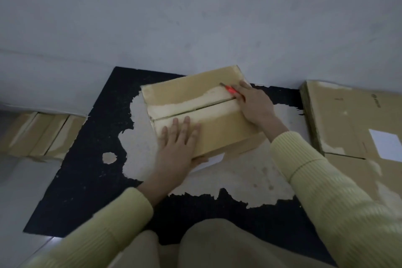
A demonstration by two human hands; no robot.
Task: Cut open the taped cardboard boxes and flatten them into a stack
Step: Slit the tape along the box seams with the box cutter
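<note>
Cardboard box (195, 113) sits on worn black mat (91, 159) straight ahead of my knees, against wall (195, 17); taped centre seam (191, 109) runs long axis, far right down to near left; my left hand (177, 148) presses flat, fingers spread, on near flap, thumb hooked under near edge; my right hand (255, 104) grips red box cutter (230, 89) at seam's far-right end, blade tip just off tape; right hand nearer seam start, so I judge cut pulls leftward along seam; flattened cardboard (352, 119) lies to right; more boxes (39, 135) at left.
</note>
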